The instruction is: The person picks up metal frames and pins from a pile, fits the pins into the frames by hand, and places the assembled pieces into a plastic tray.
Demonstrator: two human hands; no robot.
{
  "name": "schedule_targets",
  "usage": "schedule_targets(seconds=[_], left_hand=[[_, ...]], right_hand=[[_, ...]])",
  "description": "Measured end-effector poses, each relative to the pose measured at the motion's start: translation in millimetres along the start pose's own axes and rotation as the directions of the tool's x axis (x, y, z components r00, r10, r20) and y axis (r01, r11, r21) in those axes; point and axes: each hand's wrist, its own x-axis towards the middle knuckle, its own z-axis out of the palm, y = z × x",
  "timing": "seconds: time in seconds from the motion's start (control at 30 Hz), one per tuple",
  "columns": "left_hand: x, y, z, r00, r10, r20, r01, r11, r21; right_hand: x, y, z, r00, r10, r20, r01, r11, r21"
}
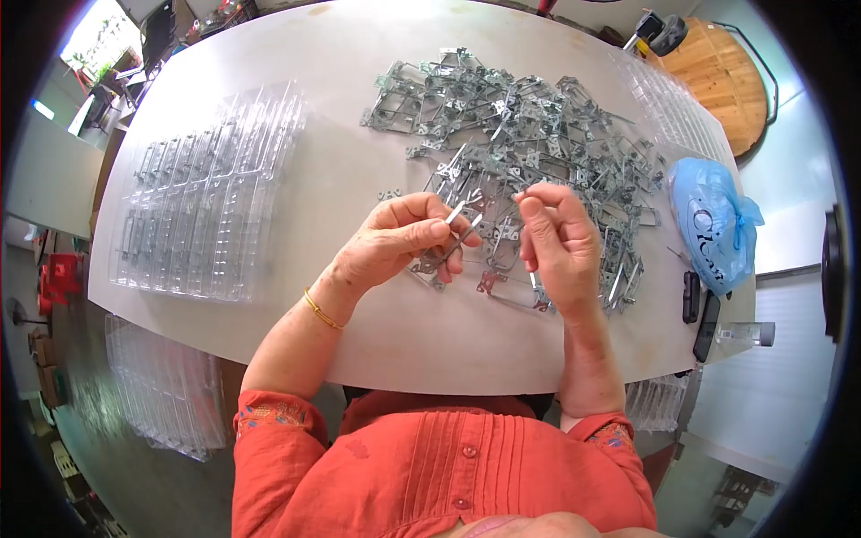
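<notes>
My left hand [399, 238] pinches a thin metal bracket [464, 229] between thumb and fingers, its narrow arms pointing up and right. To the right of it, a short gap away, my right hand [565, 251] is raised with thumb and fingertips pressed together. Whatever sits in that pinch, if anything, is too small to make out. Both hands are above the near edge of a large heap of similar metal brackets [538, 125]. One bracket end with a reddish tint [487, 282] lies just below and between the hands.
Clear plastic trays [211, 197] holding metal pieces stand on the left of the pale table [332, 54]. More clear trays [673, 103] lie at the back right. A blue plastic bag [713, 224], a phone [707, 330] and a clear bottle [744, 334] line the right side.
</notes>
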Motion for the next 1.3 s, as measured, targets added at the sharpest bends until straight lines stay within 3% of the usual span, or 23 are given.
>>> schedule_targets(seconds=[0.3, 0.6, 0.67, 0.8, 0.87, 1.07, 1.17, 1.3], left_hand=[[2, -1, -4, 0.998, 0.055, 0.012, -0.054, 0.996, -0.069], [2, 3, -3, 0.997, 0.083, 0.003, -0.083, 0.992, 0.096], [0, 7, -2, 1.0, 0.021, -0.012, -0.018, 0.974, 0.224], [1, 2, -1, 1.0, -0.008, 0.004, 0.007, 0.982, 0.187], [0, 6, 1, 0.999, -0.034, -0.014, 0.036, 0.98, 0.194], [-2, 11, 1, 0.99, -0.119, 0.077, 0.104, 0.978, 0.181], [-2, 8, 0, 0.988, -0.125, 0.094, 0.102, 0.972, 0.214], [-3, 7, -1, 0.984, -0.11, 0.142, 0.078, 0.974, 0.213]], right_hand=[[-4, 3, 6, 0.997, -0.001, 0.071, 0.014, 0.984, -0.179], [-4, 3, 4, 0.997, 0.0, 0.071, 0.016, 0.975, -0.221], [-4, -6, 5, 0.99, 0.115, 0.085, -0.098, 0.978, -0.181], [1, -7, -1, 0.951, 0.231, 0.207, -0.23, 0.973, -0.029], [4, -9, -3, 0.893, 0.352, 0.281, -0.382, 0.923, 0.057], [6, -8, -7, 0.841, 0.389, 0.376, -0.493, 0.838, 0.235], [7, -14, -11, 0.821, 0.412, 0.396, -0.487, 0.867, 0.108], [7, -2, -13, 0.851, 0.346, 0.396, -0.432, 0.889, 0.151]])
